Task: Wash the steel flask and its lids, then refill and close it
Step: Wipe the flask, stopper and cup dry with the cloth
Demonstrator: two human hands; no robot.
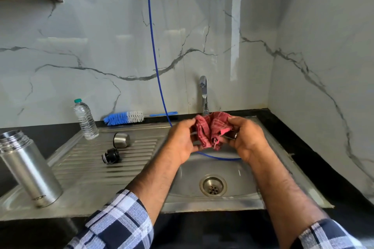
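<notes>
1. My left hand (183, 140) and my right hand (245, 139) are both raised over the far side of the steel sink basin (238, 170), and between them they hold a crumpled red checked cloth (210, 129).
2. The fingers of my left hand are curled and pinch the left edge of the cloth; the fingers of my right hand are curled round its right side. A small dark, shiny part (232, 135) shows under my right thumb, but I cannot tell what it is.
3. The tall, open steel flask (30, 170) stands on the near left of the ribbed steel draining surface (91, 180), leaning left in this wide view, well apart from my hands.
4. The steel cup lid (122, 140) lies on its side further back on the draining surface, and the black inner stopper lid (111, 155) lies just nearer than it.
5. A clear plastic water bottle with a green cap (85, 120) stands at the far left of the draining surface.
6. A blue and white bottle brush (125, 117) lies along the far wall, left of the chrome tap (204, 95).
7. A thin blue hose (155, 56) hangs down the marble wall and curves into the basin behind my hands.
</notes>
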